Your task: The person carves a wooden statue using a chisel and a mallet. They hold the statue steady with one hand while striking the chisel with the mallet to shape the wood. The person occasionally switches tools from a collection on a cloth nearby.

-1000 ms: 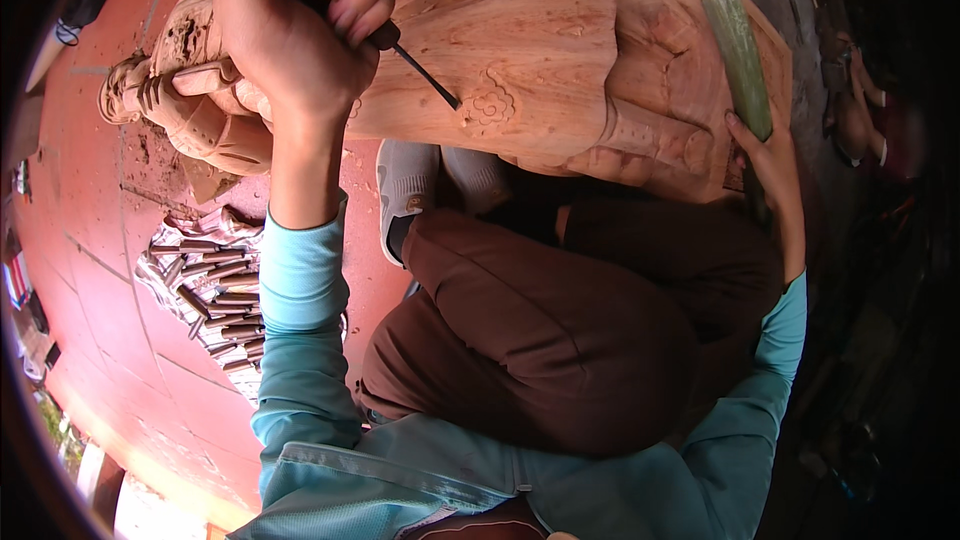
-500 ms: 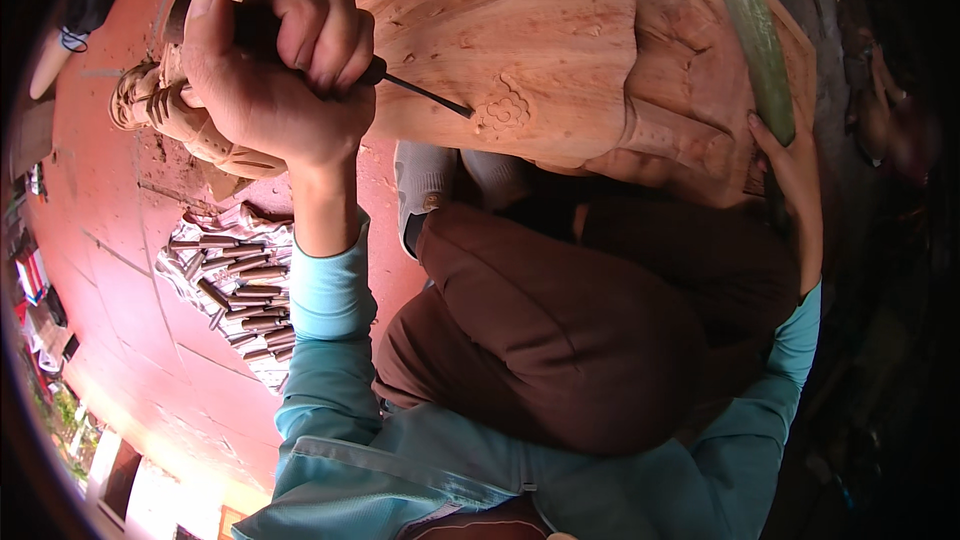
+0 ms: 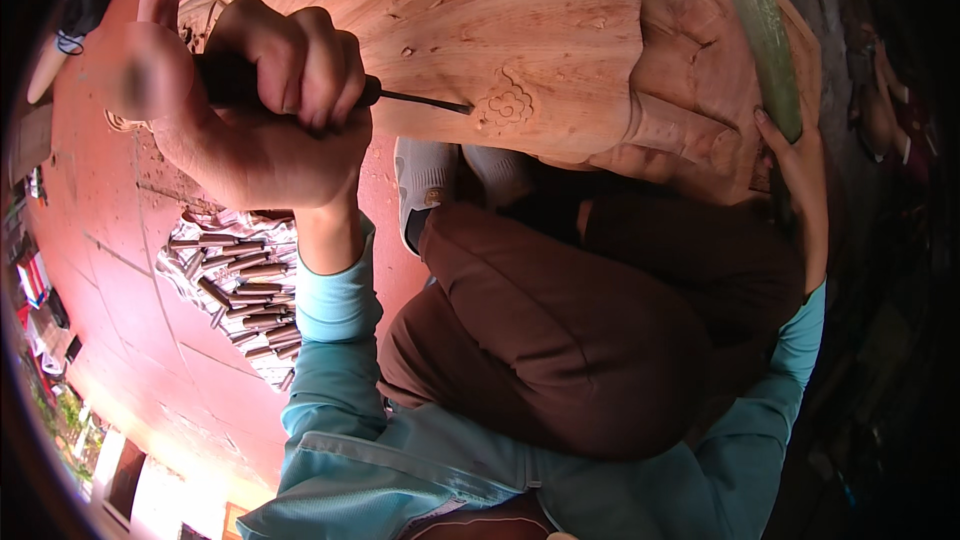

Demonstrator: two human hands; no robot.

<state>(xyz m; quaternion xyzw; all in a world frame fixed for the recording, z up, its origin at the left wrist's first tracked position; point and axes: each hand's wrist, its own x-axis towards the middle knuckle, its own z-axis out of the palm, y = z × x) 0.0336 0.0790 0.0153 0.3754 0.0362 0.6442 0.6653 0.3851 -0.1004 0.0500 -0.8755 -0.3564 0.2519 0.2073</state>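
Observation:
My left hand (image 3: 270, 110) grips a carving chisel (image 3: 425, 100) by its dark handle, several fingers curled round it; the thumb side is blurred. The chisel's thin tip is at the edge of a small scalloped flower-like motif (image 3: 507, 102), cut into a large carved wooden figure (image 3: 530, 10) that lies on its side. My left hand hides much of the figure's left end. At the figure's right end my right hand (image 3: 800, 165) is closed round the lower part of a flat green bar (image 3: 768, 50), which lies against the wood; some fingers are hidden.
Several dark-handled tools (image 3: 255, 290) lie on a patterned cloth (image 3: 185, 230) to the left on the red floor (image 3: 130, 290). My bent legs (image 3: 560, 320) in brown trousers and my grey shoes (image 3: 420, 180) are close below the carving. Wood chips lie on it.
My left hand has moved slightly left and down, and the chisel lies flatter. Its tip stays beside the motif. The right hand and green bar have hardly moved.

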